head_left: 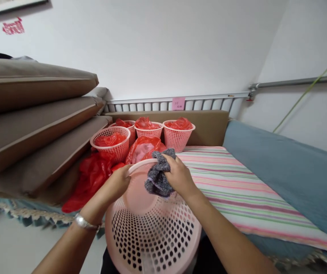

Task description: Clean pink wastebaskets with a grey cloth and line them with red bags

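Note:
A pink perforated plastic basket (152, 236) is in front of me, above my lap, with its narrower end by my hands and a wide rim low in the view. My left hand (119, 180), with a silver bracelet at the wrist, grips the edge of that narrower end. Bunched in my right hand (179, 173) is a dark grey cloth (159, 177) with a thin purple edging. The cloth lies against the basket's edge and solid pink end. My right fingertips are partly hidden by the cloth.
Several pink baskets (179, 140) with red plastic bags inside stand at the back. Nearby lie an open red bag (144, 149) and a loose red bag (90, 179). Cushions (34, 125) are stacked left. A striped sheet (237, 182) covers the seat beside a blue-covered side (283, 163).

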The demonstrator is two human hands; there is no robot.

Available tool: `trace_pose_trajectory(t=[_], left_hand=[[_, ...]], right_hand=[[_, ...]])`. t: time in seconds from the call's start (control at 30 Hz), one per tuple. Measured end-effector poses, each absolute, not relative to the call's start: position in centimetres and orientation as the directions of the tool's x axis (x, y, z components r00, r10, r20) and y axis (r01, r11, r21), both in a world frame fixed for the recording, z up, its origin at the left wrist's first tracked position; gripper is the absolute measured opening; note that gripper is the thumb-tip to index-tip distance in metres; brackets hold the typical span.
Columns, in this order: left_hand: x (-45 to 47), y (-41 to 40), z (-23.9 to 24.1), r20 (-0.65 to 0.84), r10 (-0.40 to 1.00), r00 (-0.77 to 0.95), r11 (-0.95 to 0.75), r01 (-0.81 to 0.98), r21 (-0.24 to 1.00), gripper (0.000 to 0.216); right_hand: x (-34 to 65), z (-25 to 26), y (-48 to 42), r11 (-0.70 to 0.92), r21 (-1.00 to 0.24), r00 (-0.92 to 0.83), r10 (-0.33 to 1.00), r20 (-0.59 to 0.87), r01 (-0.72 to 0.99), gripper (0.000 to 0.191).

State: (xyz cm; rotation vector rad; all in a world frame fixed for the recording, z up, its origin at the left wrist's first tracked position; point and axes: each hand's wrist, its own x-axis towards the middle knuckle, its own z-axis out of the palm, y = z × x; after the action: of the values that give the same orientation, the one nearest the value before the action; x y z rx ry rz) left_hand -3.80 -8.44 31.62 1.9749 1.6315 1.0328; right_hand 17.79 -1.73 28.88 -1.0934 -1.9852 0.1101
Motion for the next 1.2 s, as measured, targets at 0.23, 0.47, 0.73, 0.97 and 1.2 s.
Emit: trace_pose_trajectory(t=[0.23,0.47,0.73,0.97,1.2], left_hand=[[-4.7,-10.9,29.1,0.32,0.946,-0.055,-0.215,0.635,0.742,0.047],[-3.9,-11.4,32.1,0.22,0.971,0.093,-0.233,0.564,0.792,0.044],[-2.3,-8.4,32.5,0.292,0.935,0.203,-0.352,0.638,0.685,0.046],[-3.6,-9.2,29.9,0.329,0.939,0.101,-0.316,0.632,0.708,0.049],[-4.8,-11.5,28.0,0.289,0.952,-0.101,-0.179,0.58,0.794,0.05]], right_hand=[[22.3,21.6,-2.5,0.407,-0.616,0.027,0.82,0.572,0.675,0.053],[22.0,26.0,-3.8,0.652,-0.573,-0.13,0.709,0.694,0.496,0.052],[16.1,31.0,-4.6,0.781,-0.151,-0.519,0.532,0.669,0.606,0.057],[14.2,30.3,-4.6,0.792,-0.154,-0.49,0.504,0.711,0.591,0.057],[20.7,24.3,-2.6,0.403,-0.587,-0.019,0.835,0.551,0.702,0.062]])
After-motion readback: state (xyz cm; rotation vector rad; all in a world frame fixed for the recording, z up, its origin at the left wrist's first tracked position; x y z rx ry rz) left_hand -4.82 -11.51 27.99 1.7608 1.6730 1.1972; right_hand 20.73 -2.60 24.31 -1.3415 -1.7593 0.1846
